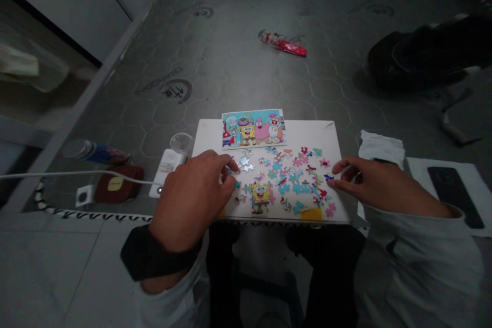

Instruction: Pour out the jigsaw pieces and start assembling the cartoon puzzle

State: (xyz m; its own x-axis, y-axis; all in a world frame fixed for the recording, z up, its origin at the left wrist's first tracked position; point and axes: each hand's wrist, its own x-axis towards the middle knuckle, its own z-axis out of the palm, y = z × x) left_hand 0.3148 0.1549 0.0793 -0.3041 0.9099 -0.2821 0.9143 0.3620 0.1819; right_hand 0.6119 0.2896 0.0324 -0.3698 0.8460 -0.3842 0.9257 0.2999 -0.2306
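Loose jigsaw puzzle pieces (295, 184) in teal, pink and red lie scattered over a white board (209, 133). A joined cartoon section (261, 193), showing a yellow square figure, sits near the board's front edge. My left hand (196, 184) hovers over the board's left side, fingers curled, with thumb and index finger around a small teal puzzle piece, partly hidden. At the right edge my right hand (361, 179) pinches a small blue puzzle piece (329, 177) between thumb and index tips. A colourful picture card (253, 128) lies at the board's back.
Left of the board are a white power bank (168, 169) with a cable, a brown case (119, 184) and a blue can-like container (102, 154). On the right lie white tissue (381, 146) and a phone box (457, 192). A red packet (284, 44) and a dark bag (418, 56) are farther back.
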